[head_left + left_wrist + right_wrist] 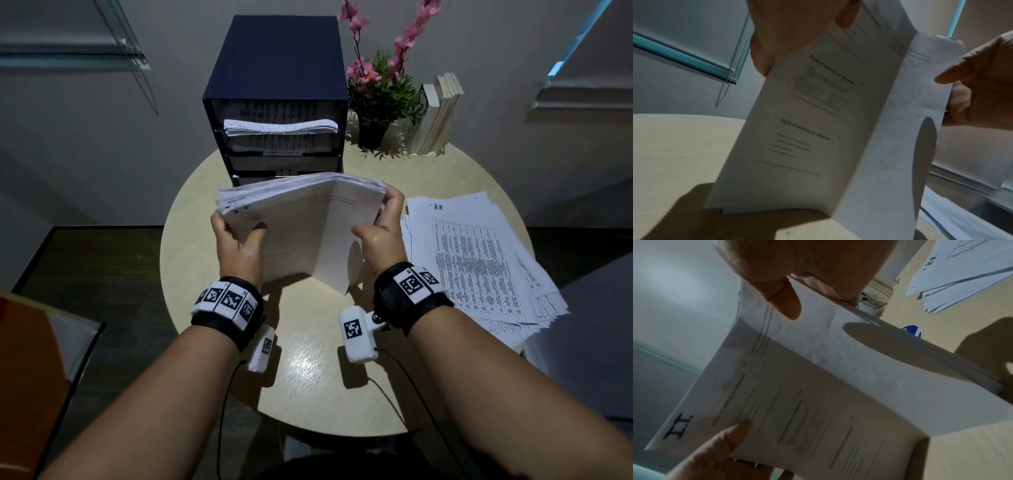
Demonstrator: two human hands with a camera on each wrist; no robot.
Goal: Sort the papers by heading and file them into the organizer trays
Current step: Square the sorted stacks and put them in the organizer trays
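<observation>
A thick stack of white papers point(301, 233) is held upright, bowed in the middle, its lower edge on the round table point(308, 359). My left hand point(236, 236) grips its left side, thumb on the near face. My right hand point(380, 226) grips the right side, thumb in front. The wrist views show the stack point(818, 129) point(818, 386) close up, with a handwritten "I.T" heading point(677, 426) on its front page. Behind it stands the dark blue organizer point(274, 102), whose upper trays hold papers point(279, 125).
A loose pile of printed sheets headed "H.R." point(479, 267) lies on the table's right side. A potted plant with pink flowers point(376, 92) and upright books point(435, 116) stand at the back right. An orange object point(27, 377) lies on the dark surface at the left.
</observation>
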